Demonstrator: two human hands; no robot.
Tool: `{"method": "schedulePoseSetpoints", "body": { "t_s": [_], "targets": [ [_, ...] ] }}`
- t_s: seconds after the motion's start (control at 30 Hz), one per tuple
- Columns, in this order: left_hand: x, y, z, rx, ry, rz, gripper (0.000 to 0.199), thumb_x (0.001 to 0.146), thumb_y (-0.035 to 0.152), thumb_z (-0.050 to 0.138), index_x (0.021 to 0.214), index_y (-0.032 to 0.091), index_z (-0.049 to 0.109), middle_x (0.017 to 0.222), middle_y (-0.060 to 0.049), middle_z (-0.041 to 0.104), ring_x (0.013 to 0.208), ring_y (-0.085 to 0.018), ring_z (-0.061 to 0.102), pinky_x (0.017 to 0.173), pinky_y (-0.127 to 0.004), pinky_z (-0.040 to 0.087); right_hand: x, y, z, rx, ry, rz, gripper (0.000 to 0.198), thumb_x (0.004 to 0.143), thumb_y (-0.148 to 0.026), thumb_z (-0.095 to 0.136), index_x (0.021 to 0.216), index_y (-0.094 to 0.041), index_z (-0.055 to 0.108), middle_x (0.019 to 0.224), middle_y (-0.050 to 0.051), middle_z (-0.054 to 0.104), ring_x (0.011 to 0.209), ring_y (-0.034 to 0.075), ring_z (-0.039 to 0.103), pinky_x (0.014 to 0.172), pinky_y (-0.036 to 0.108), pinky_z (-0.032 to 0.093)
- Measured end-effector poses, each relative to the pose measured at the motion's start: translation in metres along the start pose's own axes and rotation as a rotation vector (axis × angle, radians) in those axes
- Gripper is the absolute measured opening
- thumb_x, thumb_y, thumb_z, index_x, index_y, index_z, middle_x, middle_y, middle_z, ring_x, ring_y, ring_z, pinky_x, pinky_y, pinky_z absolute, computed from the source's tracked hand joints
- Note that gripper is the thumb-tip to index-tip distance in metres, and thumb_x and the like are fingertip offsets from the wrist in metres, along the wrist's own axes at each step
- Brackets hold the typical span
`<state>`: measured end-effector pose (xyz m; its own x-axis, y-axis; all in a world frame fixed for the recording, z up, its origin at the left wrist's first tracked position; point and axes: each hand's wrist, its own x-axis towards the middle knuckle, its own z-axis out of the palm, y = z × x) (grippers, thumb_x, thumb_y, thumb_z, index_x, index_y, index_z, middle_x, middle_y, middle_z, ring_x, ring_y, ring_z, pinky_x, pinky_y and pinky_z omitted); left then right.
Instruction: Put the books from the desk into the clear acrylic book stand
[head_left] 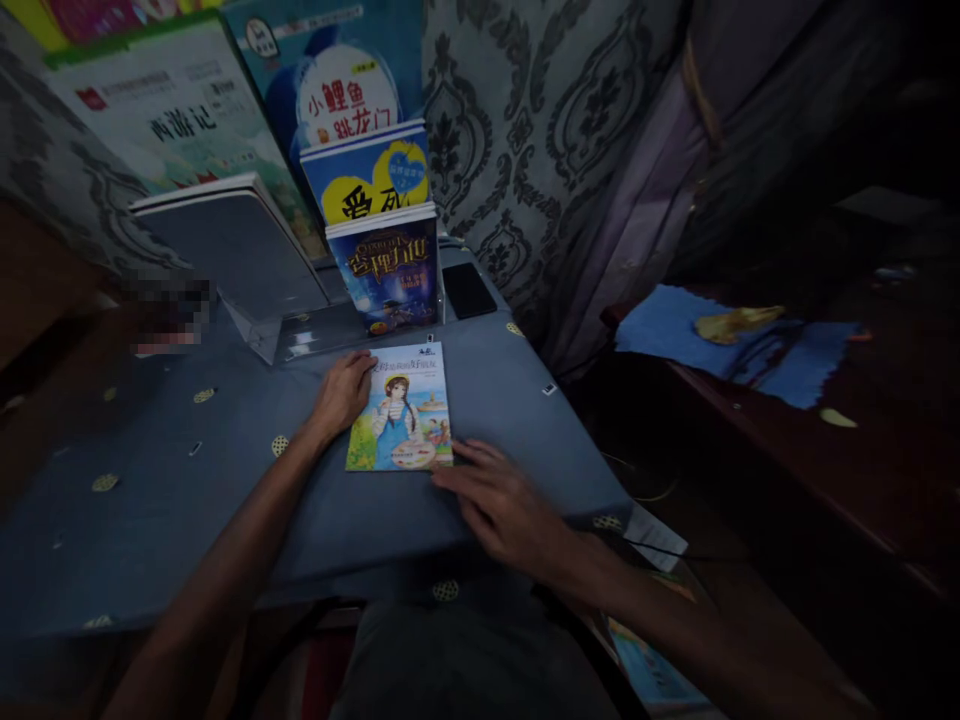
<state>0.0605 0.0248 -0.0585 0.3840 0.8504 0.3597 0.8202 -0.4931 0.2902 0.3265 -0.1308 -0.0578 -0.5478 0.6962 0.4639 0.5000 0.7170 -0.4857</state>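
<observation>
A picture-covered paperback book (400, 410) lies closed and flat near the front edge of the table (517, 420), its cover showing a figure in a yellow hat and blue overalls. My left hand (346, 390) rests at the book's upper left edge, fingers bent over its margin, not lifting it. At the lower right corner of the cover, the outstretched fingers of my right hand (499, 500) touch the book's edge. Just behind it stands a dark blue book (390, 275), upright in front of a blue and yellow book (367, 180).
A black phone (469, 290) lies right of the standing books. Larger books (187, 120) lean at the back beside a grey board-like stand (232, 240). Patterned wallpaper (517, 130) rises behind. To the right, a blue cloth (727, 335) lies on a dark red surface (810, 440).
</observation>
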Motion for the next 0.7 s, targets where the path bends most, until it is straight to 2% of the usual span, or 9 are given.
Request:
{"method": "schedulePoseSetpoints", "body": {
  "t_s": [0.17,0.3,0.37,0.43,0.5,0.57,0.63,0.7],
  "targets": [
    [0.004,0.005,-0.007,0.106,-0.036,-0.036,0.03,0.096,0.021,0.042,0.112,0.014,0.066,0.123,-0.016,0.065,0.116,-0.029,0.059,0.106,-0.047,0.045,0.029,-0.017,0.009,0.073,-0.158,-0.047,0.037,0.084,-0.004,0.055,0.117,-0.018,0.068,0.119,0.01,0.075,0.129,0.028,0.058,0.111,0.052,0.044],
    [0.005,0.033,-0.013,0.217,-0.111,-0.094,0.026,0.096,0.027,0.047,0.109,0.013,0.066,0.12,-0.018,0.063,0.115,-0.032,0.056,0.101,-0.047,0.046,0.044,-0.008,0.006,0.213,-0.191,-0.055,0.037,0.086,-0.005,0.052,0.113,-0.02,0.071,0.114,0.007,0.077,0.114,0.023,0.068,0.107,0.046,0.047],
    [0.004,0.052,-0.014,0.243,-0.156,-0.104,0.028,0.097,0.033,0.049,0.109,0.013,0.065,0.12,-0.018,0.062,0.114,-0.032,0.056,0.098,-0.047,0.047,0.052,0.007,0.004,0.334,-0.102,0.065,0.035,0.087,-0.008,0.05,0.109,-0.022,0.073,0.104,0.005,0.079,0.096,0.02,0.073,0.095,0.04,0.054],
    [0.004,0.073,-0.014,0.288,-0.197,-0.094,0.033,0.097,0.04,0.051,0.111,0.014,0.065,0.119,-0.017,0.063,0.113,-0.032,0.056,0.096,-0.045,0.047,0.065,0.028,0.004,0.473,0.073,0.268,0.03,0.088,-0.014,0.049,0.104,-0.021,0.074,0.095,0.005,0.079,0.081,0.019,0.074,0.08,0.034,0.059],
    [0.004,0.091,-0.013,0.358,-0.23,-0.09,0.037,0.096,0.046,0.053,0.11,0.015,0.065,0.115,-0.017,0.064,0.112,-0.033,0.056,0.091,-0.044,0.049,0.084,0.052,0.006,0.623,0.263,0.416,0.027,0.089,-0.018,0.048,0.1,-0.018,0.073,0.094,0.006,0.078,0.081,0.019,0.074,0.079,0.034,0.059],
    [0.005,0.106,-0.012,0.419,-0.264,-0.108,0.037,0.094,0.047,0.055,0.109,0.014,0.065,0.112,-0.019,0.066,0.11,-0.034,0.058,0.086,-0.043,0.051,0.106,0.075,0.009,0.709,0.395,0.548,0.023,0.087,-0.018,0.049,0.096,-0.018,0.07,0.091,0.006,0.077,0.084,0.019,0.074,0.082,0.034,0.059],
    [0.007,0.115,-0.012,0.443,-0.295,-0.129,0.034,0.094,0.042,0.057,0.108,0.013,0.066,0.111,-0.021,0.066,0.108,-0.035,0.06,0.08,-0.041,0.052,0.127,0.094,0.014,0.743,0.475,0.662,0.022,0.086,-0.018,0.048,0.095,-0.018,0.068,0.092,0.006,0.077,0.085,0.019,0.074,0.08,0.034,0.059],
    [0.01,0.119,-0.012,0.447,-0.314,-0.141,0.03,0.093,0.035,0.056,0.108,0.012,0.066,0.109,-0.022,0.068,0.106,-0.035,0.062,0.075,-0.039,0.053,0.142,0.106,0.021,0.753,0.516,0.681,0.023,0.086,-0.017,0.046,0.098,-0.018,0.066,0.094,0.007,0.076,0.086,0.018,0.073,0.08,0.034,0.058]
  ]
}}
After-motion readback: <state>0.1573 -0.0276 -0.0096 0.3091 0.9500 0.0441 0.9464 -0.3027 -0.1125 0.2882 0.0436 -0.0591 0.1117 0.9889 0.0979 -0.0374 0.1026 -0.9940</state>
